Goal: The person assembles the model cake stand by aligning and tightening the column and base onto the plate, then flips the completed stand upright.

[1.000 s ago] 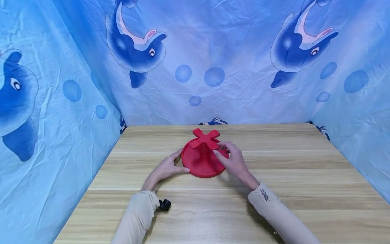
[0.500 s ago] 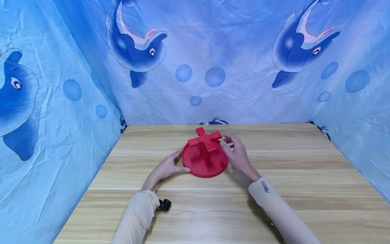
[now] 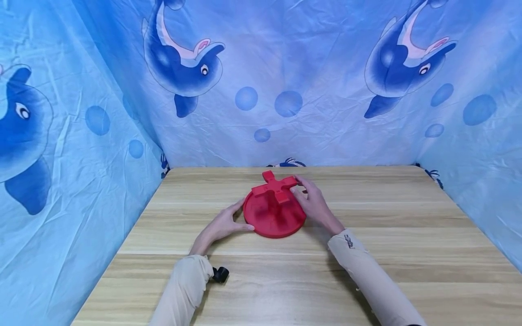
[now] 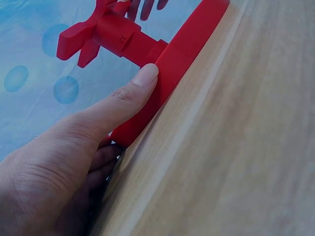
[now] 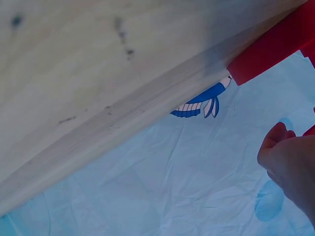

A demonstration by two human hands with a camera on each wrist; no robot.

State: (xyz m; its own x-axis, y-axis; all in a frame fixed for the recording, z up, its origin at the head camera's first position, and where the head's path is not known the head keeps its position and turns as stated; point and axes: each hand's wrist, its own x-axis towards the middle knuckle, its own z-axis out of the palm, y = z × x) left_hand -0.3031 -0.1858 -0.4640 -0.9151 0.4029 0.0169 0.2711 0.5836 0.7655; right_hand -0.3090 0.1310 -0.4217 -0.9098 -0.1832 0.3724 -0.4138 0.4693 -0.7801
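A red round base (image 3: 261, 222) with a raised rim lies on the wooden table. A red post (image 4: 120, 37) marked "32" rises from its middle, carrying a red cross-shaped top (image 3: 275, 186). My left hand (image 3: 220, 225) grips the base's left edge; in the left wrist view the thumb presses on the rim while the fingers curl behind it. My right hand (image 3: 316, 203) is at the cross's right arm, thumb on the near side and fingers on the far side. In the right wrist view, that hand shows only partly, at the right edge.
The pale wooden table (image 3: 269, 280) reaches back to a blue cloth backdrop (image 3: 265, 68) printed with dolphins, which also hangs along both sides. A small black device (image 3: 220, 274) sits at the left sleeve's cuff.
The cross-shaped top has turned from its earlier angle. My right hand came off it, then moved back to its right arm. The left hand and the base have stayed in place.
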